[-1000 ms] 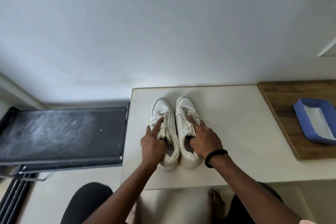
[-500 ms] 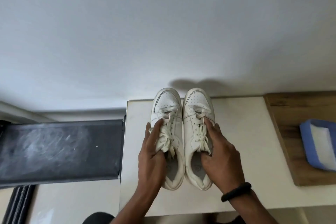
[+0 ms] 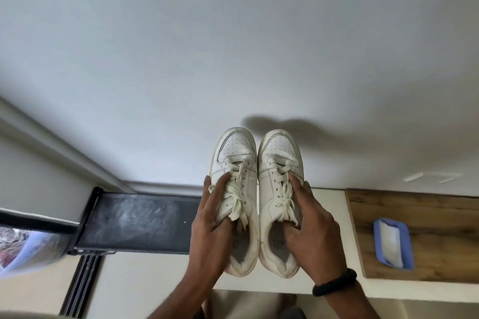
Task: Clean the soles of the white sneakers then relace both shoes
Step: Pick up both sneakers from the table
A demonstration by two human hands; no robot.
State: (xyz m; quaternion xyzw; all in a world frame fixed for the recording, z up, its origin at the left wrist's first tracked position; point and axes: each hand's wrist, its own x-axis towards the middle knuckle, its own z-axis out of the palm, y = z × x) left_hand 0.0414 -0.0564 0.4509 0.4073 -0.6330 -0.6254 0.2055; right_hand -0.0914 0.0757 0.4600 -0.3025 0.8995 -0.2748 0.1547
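My left hand (image 3: 211,230) grips the left sneaker (image 3: 234,150), right hand (image 3: 317,237) the right sneaker (image 3: 278,150); toes point away from me.

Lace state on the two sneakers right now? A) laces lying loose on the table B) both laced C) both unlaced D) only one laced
B: laces cross the eyelets of the left-hand sneaker, gripped by the left hand, and of the right-hand sneaker, gripped by the right hand.

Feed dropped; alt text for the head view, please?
The left hand grips the left sneaker and the right hand the right sneaker, both white and laced, side by side over a white counter. A blue tray sits at right.
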